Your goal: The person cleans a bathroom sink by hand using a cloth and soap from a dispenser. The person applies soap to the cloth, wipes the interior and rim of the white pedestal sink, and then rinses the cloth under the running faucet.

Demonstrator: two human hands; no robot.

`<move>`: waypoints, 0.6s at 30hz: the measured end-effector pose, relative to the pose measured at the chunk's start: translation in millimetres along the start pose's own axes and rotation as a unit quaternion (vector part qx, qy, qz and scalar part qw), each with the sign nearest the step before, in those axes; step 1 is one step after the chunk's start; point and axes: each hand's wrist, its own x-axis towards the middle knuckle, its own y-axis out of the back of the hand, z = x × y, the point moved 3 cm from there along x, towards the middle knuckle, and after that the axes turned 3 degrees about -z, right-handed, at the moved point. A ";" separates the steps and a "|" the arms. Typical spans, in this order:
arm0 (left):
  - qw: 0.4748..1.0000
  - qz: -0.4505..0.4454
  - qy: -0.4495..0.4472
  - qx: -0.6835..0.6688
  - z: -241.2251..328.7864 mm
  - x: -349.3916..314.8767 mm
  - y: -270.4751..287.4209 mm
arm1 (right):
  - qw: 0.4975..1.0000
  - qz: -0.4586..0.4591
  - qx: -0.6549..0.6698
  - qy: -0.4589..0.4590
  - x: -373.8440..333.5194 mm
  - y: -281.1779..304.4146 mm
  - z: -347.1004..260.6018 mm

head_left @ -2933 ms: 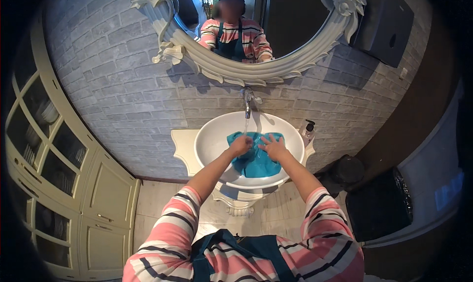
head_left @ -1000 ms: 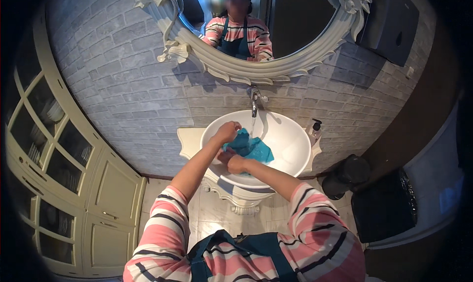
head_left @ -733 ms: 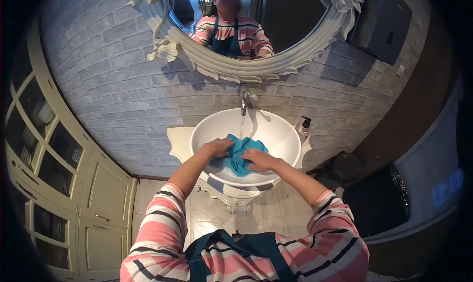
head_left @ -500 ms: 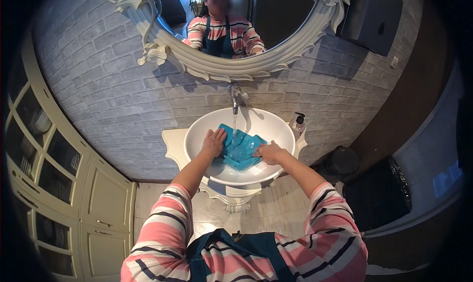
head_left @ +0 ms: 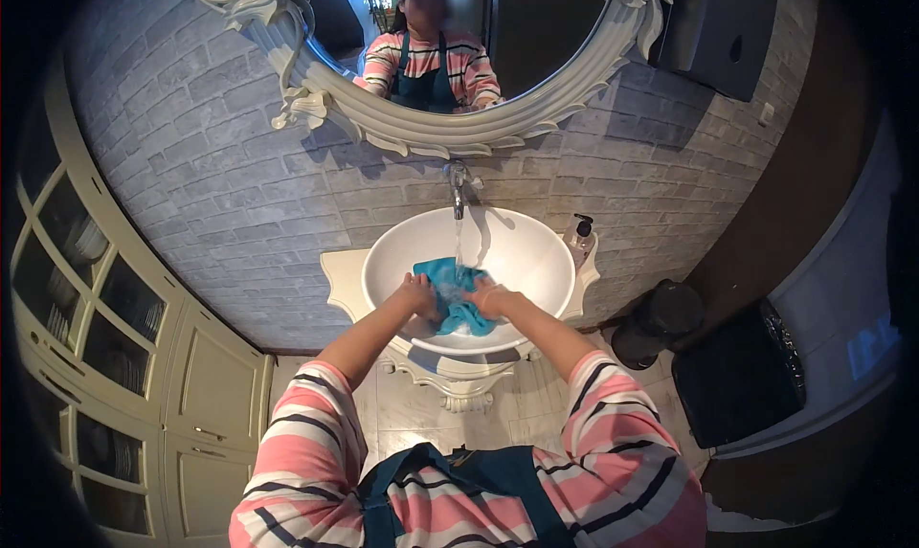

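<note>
L hand (head_left: 419, 299) & R hand (head_left: 486, 299) on teal cloth (head_left: 451, 306) btwn them, can't tell if gripping; tap (head_left: 458, 203) running beyond.

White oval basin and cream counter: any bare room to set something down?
Bare: the white oval basin between right hand and right rim; the cream counter's left corner, outside the basin. Crowded: mid-basin, left hand and right hand at the teal cloth under the running chrome tap; the counter's right corner, taken by a black-topped pump bottle.
</note>
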 end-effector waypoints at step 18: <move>0.979 0.139 -0.147 0.021 -55.6 -34.3 -11.0 | 0.967 0.110 0.164 0.164 -65.3 78.9 -39.5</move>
